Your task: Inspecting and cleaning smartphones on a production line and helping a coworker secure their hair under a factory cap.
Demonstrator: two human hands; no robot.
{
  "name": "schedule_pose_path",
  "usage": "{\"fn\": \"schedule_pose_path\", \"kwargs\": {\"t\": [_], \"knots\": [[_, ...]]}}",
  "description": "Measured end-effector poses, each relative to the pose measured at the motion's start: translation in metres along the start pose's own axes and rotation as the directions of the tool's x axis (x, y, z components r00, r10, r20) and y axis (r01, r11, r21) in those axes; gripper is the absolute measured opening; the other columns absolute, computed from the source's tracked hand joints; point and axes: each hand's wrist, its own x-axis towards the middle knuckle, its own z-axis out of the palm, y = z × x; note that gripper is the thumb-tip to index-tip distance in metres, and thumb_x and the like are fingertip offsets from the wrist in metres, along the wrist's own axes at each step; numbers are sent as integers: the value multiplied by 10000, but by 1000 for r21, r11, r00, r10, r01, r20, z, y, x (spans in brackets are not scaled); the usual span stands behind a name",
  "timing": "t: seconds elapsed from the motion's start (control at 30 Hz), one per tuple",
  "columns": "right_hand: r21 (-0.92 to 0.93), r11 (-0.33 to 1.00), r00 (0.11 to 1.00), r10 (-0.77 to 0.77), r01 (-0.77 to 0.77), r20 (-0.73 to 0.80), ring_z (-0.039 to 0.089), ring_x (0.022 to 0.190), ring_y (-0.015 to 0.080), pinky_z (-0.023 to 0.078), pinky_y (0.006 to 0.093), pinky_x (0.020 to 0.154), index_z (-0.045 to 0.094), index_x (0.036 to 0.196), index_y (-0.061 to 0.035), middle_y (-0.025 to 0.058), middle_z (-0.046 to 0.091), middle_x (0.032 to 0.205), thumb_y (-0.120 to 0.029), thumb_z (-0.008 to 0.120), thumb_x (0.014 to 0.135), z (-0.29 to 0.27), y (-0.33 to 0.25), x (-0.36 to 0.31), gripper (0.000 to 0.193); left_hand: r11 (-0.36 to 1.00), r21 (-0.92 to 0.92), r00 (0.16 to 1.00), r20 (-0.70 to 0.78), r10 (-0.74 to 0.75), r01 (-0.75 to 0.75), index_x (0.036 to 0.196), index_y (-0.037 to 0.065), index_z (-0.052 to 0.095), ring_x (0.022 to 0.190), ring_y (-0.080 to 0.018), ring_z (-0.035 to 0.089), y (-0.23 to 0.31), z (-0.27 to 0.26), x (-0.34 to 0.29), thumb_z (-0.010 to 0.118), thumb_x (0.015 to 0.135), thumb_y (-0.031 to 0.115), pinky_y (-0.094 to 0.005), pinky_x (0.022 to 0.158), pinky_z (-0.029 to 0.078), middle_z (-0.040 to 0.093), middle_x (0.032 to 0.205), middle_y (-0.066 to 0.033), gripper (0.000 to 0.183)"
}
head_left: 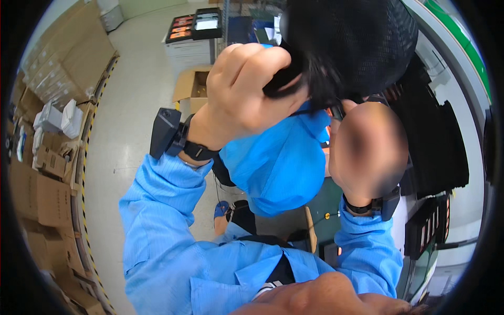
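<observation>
My left hand (247,89) is raised at the upper middle, fingers curled and closed around a dark part; what exactly they grip is hidden. Close beside it, a large rounded black mesh-textured thing (362,42) fills the top, with dark hair-like strands along its lower edge. Further right, my right hand (367,147) is raised too, blurred, so its fingers cannot be made out. Between my wrists hangs a rounded mass of blue cloth (283,163). Each wrist carries a black strapped device, and both my sleeves are light blue.
Cardboard boxes (52,194) line the left side behind yellow-black floor tape (86,152). An open carton (194,86) stands beyond my left hand, near a white cabinet (189,52) topped with black trays. Stacked black trays (436,136) stand at the right.
</observation>
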Motion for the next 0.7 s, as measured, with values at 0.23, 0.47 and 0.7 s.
{"fn": "schedule_pose_path", "kwargs": {"t": [0.23,0.47,0.7], "knots": [[-295,953,997,67,-71,-22,450,1277,421,354,468,1066,638,1203,7,287,515,1306,-235,812,778,-26,28,32,519,962,-272,996,94,-11,36,1050,202,664,1199,-375,522,-14,27,5,770,727,212,-471,935,509,538,1342,-156,340],[-370,926,987,123,-78,100,446,1286,406,334,462,1092,680,1238,-124,218,527,1357,-237,763,775,-24,54,80,483,901,-425,980,131,153,-83,981,155,682,1028,-329,603,-46,45,45,731,656,168,-369,788,583,556,1304,-165,329],[-376,889,943,318,-260,98,503,1172,369,379,438,1033,634,1286,-134,188,561,1286,-163,727,830,-25,82,96,466,734,-632,892,445,84,246,1080,20,645,1026,-340,593,-69,63,93,732,673,7,-382,840,529,552,1266,-187,416]]}}
